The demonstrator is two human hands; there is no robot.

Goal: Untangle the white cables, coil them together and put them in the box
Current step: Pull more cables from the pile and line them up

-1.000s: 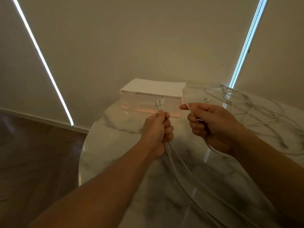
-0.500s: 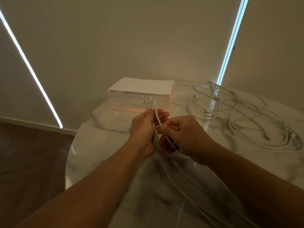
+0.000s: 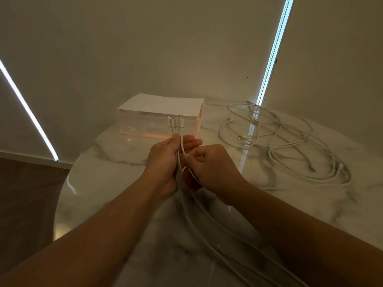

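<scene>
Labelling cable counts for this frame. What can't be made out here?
1. Head view: the number of held cables; the strands overlap in the left hand, and the right hand covers some.
2. Head view: their far ends, cut off by the bottom edge.
3. Head view: the box contents; a white sheet covers the top, and there is glare on the clear wall.
4. Head view: whether the loose cables are knotted or only overlapping; too thin and dim.

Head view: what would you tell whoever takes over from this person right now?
Left hand holds a bundle of white cables, plugs up. Right hand pinches one cable of it.
A tangled heap of white cables lies on the round marble table, right of the clear plastic box with a white top.
Done: some ends gathered.
Left: untangle the heap, coil all, box them.
</scene>
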